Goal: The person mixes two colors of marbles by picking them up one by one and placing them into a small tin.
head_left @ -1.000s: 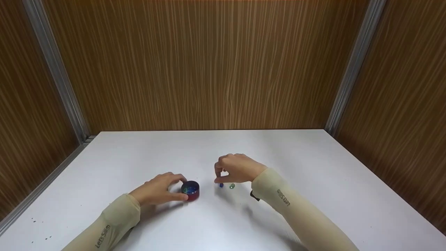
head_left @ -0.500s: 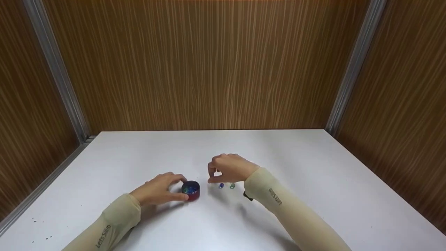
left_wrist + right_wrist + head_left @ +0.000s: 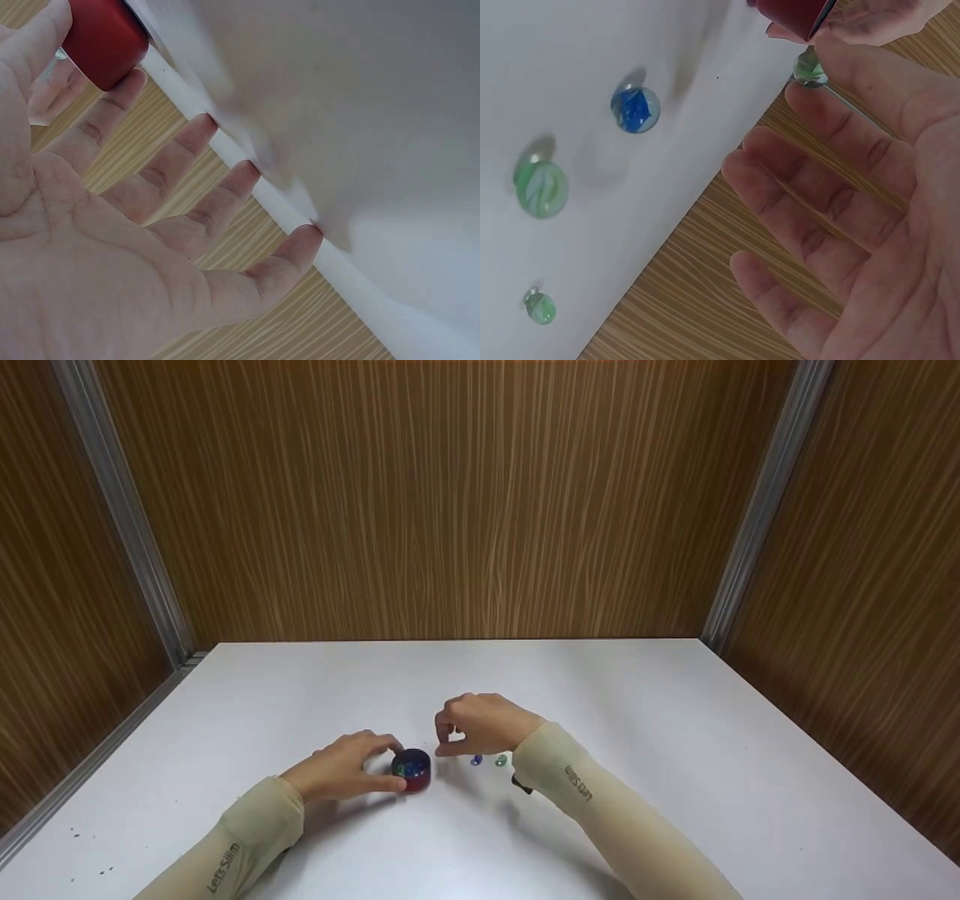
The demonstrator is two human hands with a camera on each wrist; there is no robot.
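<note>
Step in hand, as judged: a glass marble is being carried to the container. The right hand (image 3: 484, 724) pinches a pale green marble (image 3: 808, 69) between thumb and forefinger, the remaining fingers (image 3: 810, 195) loosely curled and apart, just beside the rim of the small red cup (image 3: 412, 769). The left hand (image 3: 341, 769) steadies that cup on the white tabletop (image 3: 675, 720), thumb and forefinger curved round its wall, the other fingers (image 3: 225, 187) spread and resting on the surface. The cup is a short, smooth, opaque cylinder and already holds several coloured marbles. A blue marble (image 3: 635, 109), a green swirled marble (image 3: 541, 187) and a smaller green marble (image 3: 539, 307) lie apart on the tabletop near the right wrist. The next move would call for bringing the pinch over the cup's mouth and releasing low, since hard, glossy spheres bounce and roll readily on this smooth matt surface.
</note>
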